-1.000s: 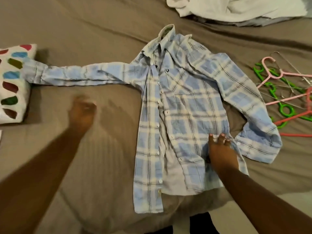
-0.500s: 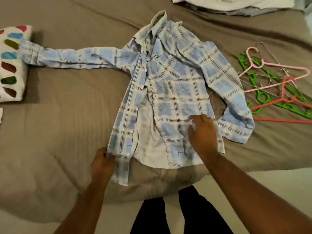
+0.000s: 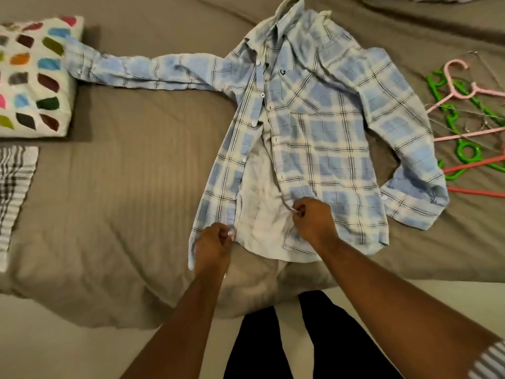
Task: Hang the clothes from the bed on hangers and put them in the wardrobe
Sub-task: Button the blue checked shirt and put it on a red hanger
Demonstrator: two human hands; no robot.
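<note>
Change vs 1 s ago: L hand [image 3: 216,242] was off the shirt [image 3: 322,138], R hand [image 3: 314,220] was lying flat on it. Now both are pinching the two front edges near the hem, fingers curled tight. Prob lining up the fronts before a hanger goes in. Shirt is lying flat on the bed [image 3: 136,187]: thin, soft blue plaid, creased. Thin pink/green hangers [image 3: 470,127] sitting just to its right, untouched.

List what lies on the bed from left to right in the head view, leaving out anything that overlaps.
pillow → shirt → hangers
</note>
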